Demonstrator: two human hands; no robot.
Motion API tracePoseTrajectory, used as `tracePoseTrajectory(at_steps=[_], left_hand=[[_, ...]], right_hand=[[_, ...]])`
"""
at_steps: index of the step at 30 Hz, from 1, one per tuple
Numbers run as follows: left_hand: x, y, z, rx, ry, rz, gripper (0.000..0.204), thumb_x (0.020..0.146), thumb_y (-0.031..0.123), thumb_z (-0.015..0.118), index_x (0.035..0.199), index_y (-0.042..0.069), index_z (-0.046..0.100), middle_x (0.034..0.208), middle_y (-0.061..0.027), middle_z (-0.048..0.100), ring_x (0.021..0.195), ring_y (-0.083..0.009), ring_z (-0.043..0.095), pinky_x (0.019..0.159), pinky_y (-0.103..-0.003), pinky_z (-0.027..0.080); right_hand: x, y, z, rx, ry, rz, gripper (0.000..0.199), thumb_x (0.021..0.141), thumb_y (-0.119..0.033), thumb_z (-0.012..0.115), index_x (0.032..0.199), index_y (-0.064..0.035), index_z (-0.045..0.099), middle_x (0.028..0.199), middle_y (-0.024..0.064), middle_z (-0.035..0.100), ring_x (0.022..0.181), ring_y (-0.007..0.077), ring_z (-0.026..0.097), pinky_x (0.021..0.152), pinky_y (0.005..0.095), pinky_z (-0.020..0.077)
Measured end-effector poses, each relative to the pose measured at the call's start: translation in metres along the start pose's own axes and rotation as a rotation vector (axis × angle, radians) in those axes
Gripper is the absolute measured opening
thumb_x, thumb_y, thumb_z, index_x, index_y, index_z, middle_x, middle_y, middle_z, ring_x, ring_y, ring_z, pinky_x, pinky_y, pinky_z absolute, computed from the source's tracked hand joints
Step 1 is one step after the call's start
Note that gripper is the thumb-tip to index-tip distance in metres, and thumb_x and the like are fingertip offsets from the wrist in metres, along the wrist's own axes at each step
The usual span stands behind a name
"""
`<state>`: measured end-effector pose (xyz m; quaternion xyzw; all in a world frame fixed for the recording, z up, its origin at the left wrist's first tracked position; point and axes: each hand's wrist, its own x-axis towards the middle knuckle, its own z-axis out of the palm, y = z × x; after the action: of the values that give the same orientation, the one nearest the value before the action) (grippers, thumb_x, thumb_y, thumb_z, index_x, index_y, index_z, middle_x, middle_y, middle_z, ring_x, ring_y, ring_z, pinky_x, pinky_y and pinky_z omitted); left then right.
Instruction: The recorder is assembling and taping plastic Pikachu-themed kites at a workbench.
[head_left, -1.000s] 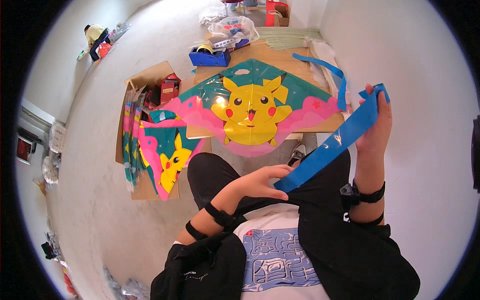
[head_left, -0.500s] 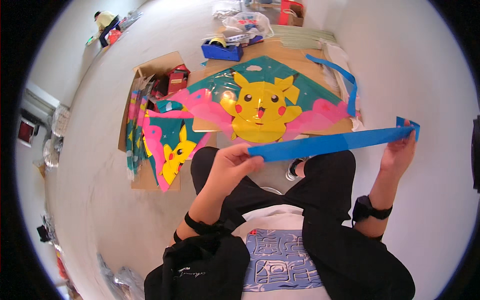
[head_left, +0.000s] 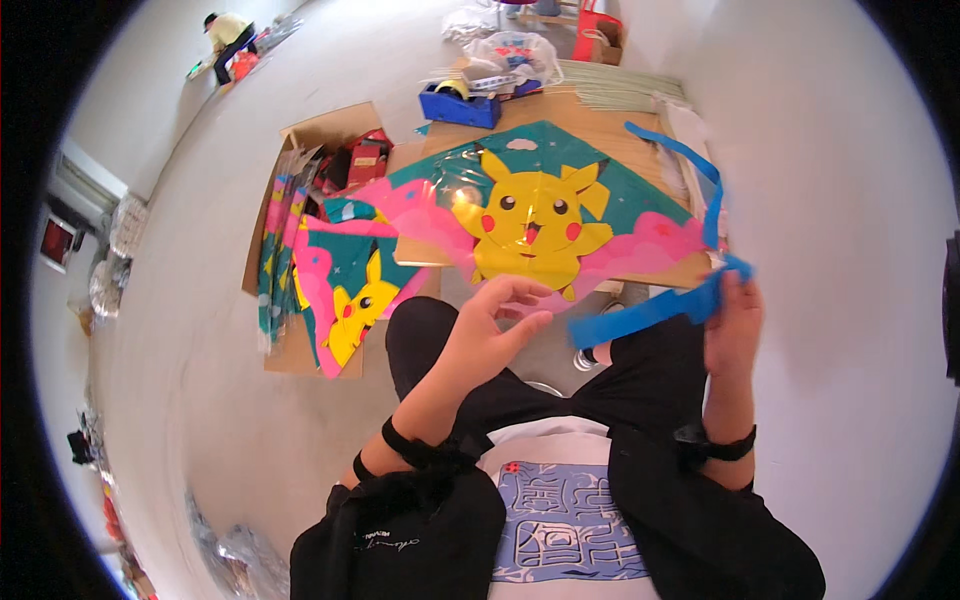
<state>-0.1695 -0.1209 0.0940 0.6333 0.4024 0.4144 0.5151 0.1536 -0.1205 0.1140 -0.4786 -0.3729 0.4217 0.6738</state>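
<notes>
One blue strip [head_left: 640, 318]: your right hand [head_left: 735, 325] gripped it, before the table [head_left: 612, 118]. Your left hand [head_left: 492, 328], spread and empty, hung just beside the free end. Flatness likely wanted light two-ended tension.

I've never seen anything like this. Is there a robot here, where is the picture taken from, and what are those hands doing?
No robot: these are a person's two bare hands. A wide fisheye camera worn on the head looks down at them, so straight edges bend. The right hand holds a long, flat blue strip, slightly blurred. The left hand is open near the strip's loose end, apparently holding nothing. On the brown wooden table lies a glossy green-and-pink sheet printed with a yellow cartoon animal. A blue tape dispenser stands at its far left corner, with a bundle of thin pale-green sticks at the far right.
</notes>
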Motion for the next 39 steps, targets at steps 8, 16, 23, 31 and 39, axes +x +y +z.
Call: tracePoseTrajectory(at_steps=[8,16,23,31,39], left_hand=[[0.004,0.001,0.022,0.055,-0.24,0.259,0.062,0.086,0.027,0.075,0.135,0.002,0.049,0.126,-0.0097,0.058,0.12,-0.0197,0.054,0.107,-0.037,0.037],[0.003,0.035,0.019,-0.37,0.095,0.064,0.012,0.091,0.005,0.067,0.101,-0.002,0.065,0.093,-0.0024,0.068,0.084,-0.0066,0.061,0.076,-0.021,0.047],[-0.003,0.047,0.019,-0.463,0.159,0.066,0.011,0.091,0.003,0.067,0.1,-0.003,0.066,0.095,-0.0043,0.067,0.085,-0.0088,0.062,0.079,-0.024,0.05],[-0.005,0.046,0.021,-0.49,0.175,0.098,0.007,0.09,0.0,0.067,0.096,-0.002,0.063,0.097,-0.0038,0.065,0.09,-0.009,0.062,0.082,-0.025,0.051],[-0.005,0.042,0.023,-0.456,0.157,0.161,0.005,0.09,0.0,0.066,0.094,0.0,0.062,0.096,-0.0029,0.065,0.088,-0.0082,0.062,0.081,-0.024,0.05]], right_hand=[[-0.039,-0.032,0.074,-0.64,-0.7,-0.116,0.012,0.088,-0.014,0.068,0.092,-0.003,0.065,0.076,0.0095,0.067,0.067,0.0172,0.065,0.06,0.0295,0.0498],[-0.048,-0.023,0.078,-0.908,-0.926,-0.3,0.022,0.081,-0.022,0.073,0.082,-0.0043,0.06,0.073,0.0134,0.062,0.064,0.0314,0.062,0.056,0.038,0.0475],[-0.049,-0.021,0.079,-0.866,-0.964,-0.264,0.025,0.082,-0.022,0.073,0.078,-0.0037,0.056,0.069,0.0137,0.06,0.062,0.0313,0.062,0.055,0.0375,0.0465],[-0.049,-0.019,0.076,-0.831,-0.967,-0.216,0.028,0.082,-0.024,0.074,0.078,-0.0034,0.055,0.067,0.014,0.059,0.06,0.0323,0.06,0.054,0.0372,0.0447],[-0.05,-0.019,0.074,-0.832,-1.02,-0.191,0.024,0.082,-0.022,0.075,0.083,-0.0039,0.06,0.07,0.0133,0.061,0.062,0.0286,0.062,0.057,0.0347,0.0469]])
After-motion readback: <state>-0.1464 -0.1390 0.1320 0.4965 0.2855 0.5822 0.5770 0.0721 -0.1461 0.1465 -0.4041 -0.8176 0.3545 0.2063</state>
